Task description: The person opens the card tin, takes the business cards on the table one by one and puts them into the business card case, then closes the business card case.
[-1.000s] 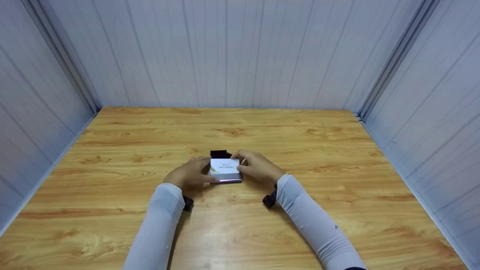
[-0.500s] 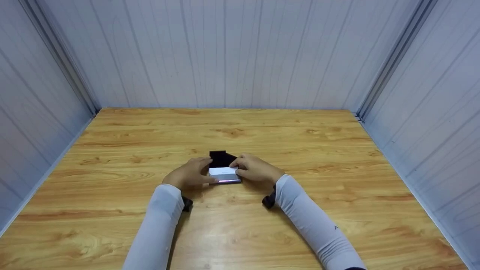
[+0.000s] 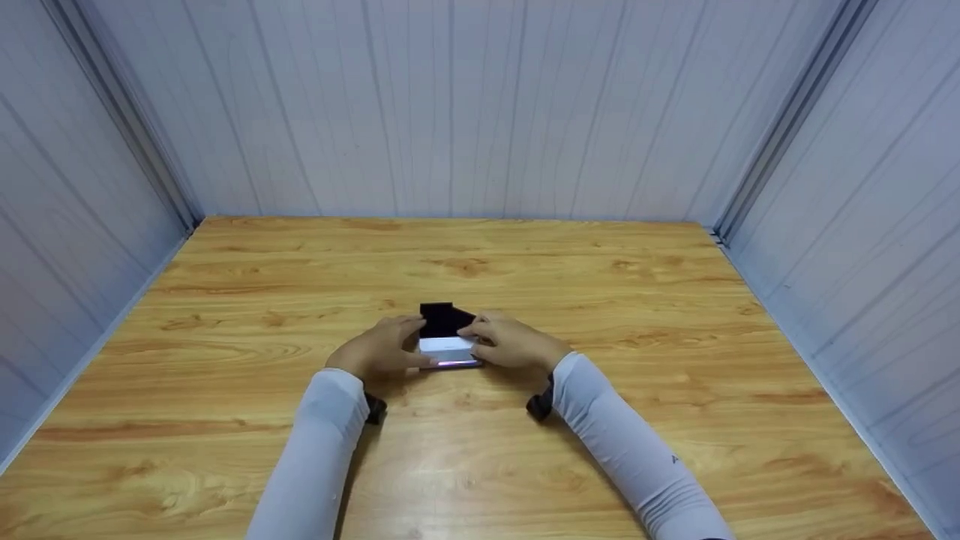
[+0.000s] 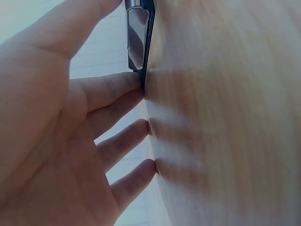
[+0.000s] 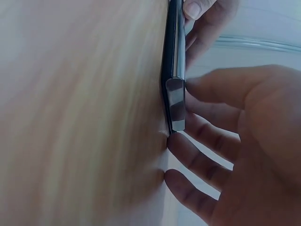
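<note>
A small card case (image 3: 441, 321) lies unfolded on the table, its black lid flap pointing away from me and a shiny metal edge nearest me. White cards (image 3: 447, 344) sit in its near half. My left hand (image 3: 377, 347) grips the case's left end, thumb at the near edge and fingers at the far side. My right hand (image 3: 517, 341) pinches at the right end of the cards with thumb and index finger. Both wrist views show the case's metal end, (image 4: 137, 40) on the left side; the cards are hidden from the left wrist view.
The wood-grain table (image 3: 465, 262) extends around the case on all sides. Pale panelled walls (image 3: 450, 105) enclose its back, left and right. Dark wrist straps with cameras (image 3: 539, 403) hang under both wrists, close above the tabletop.
The cards' printed white face, broad a second ago, now shows as a narrow strip closer to me, with more black lining bare behind it. My right fingers have shifted slightly nearer; the left hand stays put.
</note>
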The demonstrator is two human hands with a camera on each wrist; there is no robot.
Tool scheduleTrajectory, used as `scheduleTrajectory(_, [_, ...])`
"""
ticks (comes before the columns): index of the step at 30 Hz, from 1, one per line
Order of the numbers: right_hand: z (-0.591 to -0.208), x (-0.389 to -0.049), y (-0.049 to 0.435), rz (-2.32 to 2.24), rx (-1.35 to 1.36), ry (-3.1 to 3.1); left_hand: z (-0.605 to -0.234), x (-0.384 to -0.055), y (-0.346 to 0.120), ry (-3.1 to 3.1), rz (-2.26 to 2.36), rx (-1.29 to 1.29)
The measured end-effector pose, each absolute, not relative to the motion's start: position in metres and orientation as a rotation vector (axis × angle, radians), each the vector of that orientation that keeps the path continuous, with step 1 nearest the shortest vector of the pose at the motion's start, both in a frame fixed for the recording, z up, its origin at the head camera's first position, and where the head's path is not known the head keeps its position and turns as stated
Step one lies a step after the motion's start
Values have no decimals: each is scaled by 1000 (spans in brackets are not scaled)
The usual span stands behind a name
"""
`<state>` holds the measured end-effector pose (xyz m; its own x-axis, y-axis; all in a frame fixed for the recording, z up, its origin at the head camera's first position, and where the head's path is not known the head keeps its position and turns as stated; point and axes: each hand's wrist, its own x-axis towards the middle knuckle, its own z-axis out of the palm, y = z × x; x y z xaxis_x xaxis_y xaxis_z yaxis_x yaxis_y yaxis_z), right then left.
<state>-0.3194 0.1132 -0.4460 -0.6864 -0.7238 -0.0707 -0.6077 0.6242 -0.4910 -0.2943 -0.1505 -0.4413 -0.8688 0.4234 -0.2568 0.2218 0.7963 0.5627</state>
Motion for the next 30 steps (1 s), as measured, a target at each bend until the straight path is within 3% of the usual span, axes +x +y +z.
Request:
scheduleTrajectory(10, [-440, -316, 129, -741, -889, 2518, -441, -294, -151, 2615, 748, 495])
scheduleTrajectory(30, [-442, -317, 127, -690, -877, 2585, -439, -291, -152, 2601, 783, 487])
